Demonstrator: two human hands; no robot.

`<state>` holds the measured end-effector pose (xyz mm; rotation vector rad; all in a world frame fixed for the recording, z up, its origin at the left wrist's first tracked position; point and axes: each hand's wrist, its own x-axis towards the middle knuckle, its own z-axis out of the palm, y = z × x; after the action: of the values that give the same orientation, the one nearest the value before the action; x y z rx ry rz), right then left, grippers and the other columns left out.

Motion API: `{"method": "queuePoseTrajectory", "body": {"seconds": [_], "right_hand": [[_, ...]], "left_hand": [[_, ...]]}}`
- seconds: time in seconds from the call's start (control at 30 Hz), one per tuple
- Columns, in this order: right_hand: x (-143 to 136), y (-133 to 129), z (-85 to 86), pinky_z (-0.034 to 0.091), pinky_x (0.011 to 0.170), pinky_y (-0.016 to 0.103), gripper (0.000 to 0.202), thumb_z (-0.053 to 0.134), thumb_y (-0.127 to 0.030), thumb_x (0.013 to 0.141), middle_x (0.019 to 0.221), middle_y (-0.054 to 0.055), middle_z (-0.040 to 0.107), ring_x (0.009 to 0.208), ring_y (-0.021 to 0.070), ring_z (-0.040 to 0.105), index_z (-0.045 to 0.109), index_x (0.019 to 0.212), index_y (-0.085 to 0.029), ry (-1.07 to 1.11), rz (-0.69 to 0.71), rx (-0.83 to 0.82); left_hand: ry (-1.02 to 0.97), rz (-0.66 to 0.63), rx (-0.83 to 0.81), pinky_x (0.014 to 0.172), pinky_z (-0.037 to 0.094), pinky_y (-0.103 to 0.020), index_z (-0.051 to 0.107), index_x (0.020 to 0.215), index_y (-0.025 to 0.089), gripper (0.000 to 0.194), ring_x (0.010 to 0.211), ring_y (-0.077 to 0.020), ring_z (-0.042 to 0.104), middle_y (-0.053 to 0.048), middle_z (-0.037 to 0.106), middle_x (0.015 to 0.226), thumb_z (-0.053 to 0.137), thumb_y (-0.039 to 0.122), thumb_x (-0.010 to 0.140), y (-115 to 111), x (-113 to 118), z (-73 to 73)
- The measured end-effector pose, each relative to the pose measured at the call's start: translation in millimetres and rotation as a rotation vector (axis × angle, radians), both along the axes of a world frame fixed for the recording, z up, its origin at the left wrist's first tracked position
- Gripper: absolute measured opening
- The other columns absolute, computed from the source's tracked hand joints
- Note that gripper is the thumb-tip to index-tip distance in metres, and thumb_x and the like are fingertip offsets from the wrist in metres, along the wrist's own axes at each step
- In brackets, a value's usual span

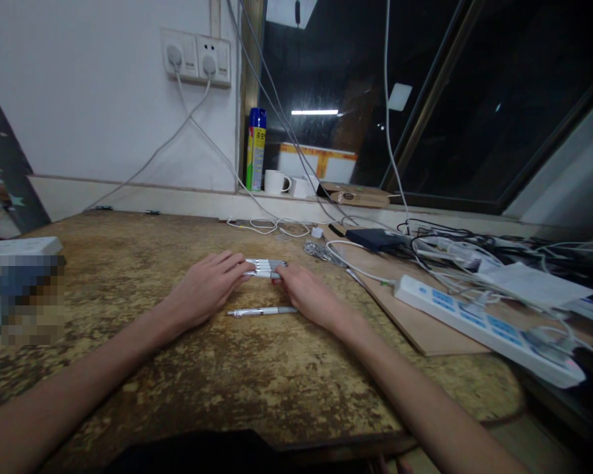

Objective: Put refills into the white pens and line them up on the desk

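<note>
Several white and silver pens lie side by side in a row on the worn wooden table, pointing left to right. Around their left ends my left hand is closed, palm down. My right hand grips the right ends between thumb and fingers. One more silver pen lies apart on the table, nearer to me, its right end reaching to just under my right hand.
A white power strip sits on a brown board at the right, beside tangled cables. Small metal pieces lie behind my right hand. A spray can and white mug stand on the windowsill.
</note>
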<state>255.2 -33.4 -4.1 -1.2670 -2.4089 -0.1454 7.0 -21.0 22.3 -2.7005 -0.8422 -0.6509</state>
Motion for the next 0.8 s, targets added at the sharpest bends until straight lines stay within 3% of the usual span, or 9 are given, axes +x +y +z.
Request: {"method": "queuePoseTrajectory", "body": {"seconds": [0.07,0.17,0.27,0.43,0.6,0.67,0.8], "right_hand": [[-1,-3,1.0,0.045,0.079,0.032,0.02,0.047,-0.013,0.099,0.102,0.014,0.072,0.091,0.0238,0.065,0.061,0.113,-0.016,-0.055,-0.04,0.005],[-2,-6,3.1,0.042,0.075,0.031,0.022,0.049,-0.008,0.095,0.102,0.013,0.073,0.088,0.0234,0.065,0.061,0.111,-0.017,-0.095,-0.064,0.024],[-3,-7,5.9,0.041,0.074,0.031,0.026,0.05,-0.003,0.091,0.1,0.011,0.074,0.086,0.0235,0.064,0.061,0.109,-0.018,-0.109,-0.083,0.052],[-6,-8,9.8,0.041,0.075,0.031,0.027,0.051,-0.001,0.088,0.098,0.011,0.074,0.086,0.0237,0.064,0.062,0.105,-0.018,-0.119,-0.112,0.096],[-5,-7,11.5,0.042,0.084,0.033,0.028,0.052,0.001,0.088,0.101,0.011,0.073,0.091,0.0239,0.063,0.063,0.106,-0.018,-0.076,-0.088,0.118],[-3,-6,11.2,0.043,0.086,0.033,0.024,0.053,-0.003,0.092,0.105,0.011,0.072,0.095,0.0232,0.063,0.064,0.108,-0.017,-0.001,-0.047,0.113],[0,-2,10.1,0.044,0.077,0.029,0.018,0.056,-0.028,0.1,0.099,0.007,0.071,0.086,0.0185,0.062,0.065,0.111,-0.018,0.272,0.066,-0.012]], "left_hand": [[0.054,0.044,0.091,0.086,0.045,-0.036,0.061,0.115,0.017,0.027,0.099,-0.0244,0.059,-0.009,0.067,0.107,0.038,0.027,0.106,-3,2,0.3],[0.085,0.093,0.101,0.085,0.045,-0.037,0.061,0.106,0.016,0.025,0.094,-0.0245,0.061,-0.009,0.069,0.101,0.038,0.025,0.106,-6,5,-2.1],[0.091,0.143,0.018,0.084,0.047,-0.038,0.062,0.101,0.016,0.03,0.091,-0.0253,0.065,-0.01,0.071,0.098,0.035,0.027,0.106,-9,7,-4.2],[0.043,0.242,-0.158,0.078,0.048,-0.037,0.065,0.11,0.018,0.04,0.09,-0.027,0.068,-0.011,0.074,0.103,0.028,0.033,0.107,-12,11,-3.0],[-0.002,0.294,-0.281,0.075,0.047,-0.036,0.067,0.095,0.02,0.049,0.081,-0.026,0.068,-0.008,0.074,0.09,0.024,0.04,0.107,-8,9,-2.6],[-0.068,0.253,-0.307,0.081,0.048,-0.037,0.067,0.097,0.021,0.047,0.088,-0.026,0.068,-0.007,0.074,0.099,0.026,0.041,0.107,-4,7,-3.3],[-0.199,0.142,-0.379,0.087,0.047,-0.038,0.066,0.105,0.021,0.04,0.096,-0.0252,0.064,-0.008,0.072,0.108,0.031,0.04,0.106,1,3,-4.9]]}}
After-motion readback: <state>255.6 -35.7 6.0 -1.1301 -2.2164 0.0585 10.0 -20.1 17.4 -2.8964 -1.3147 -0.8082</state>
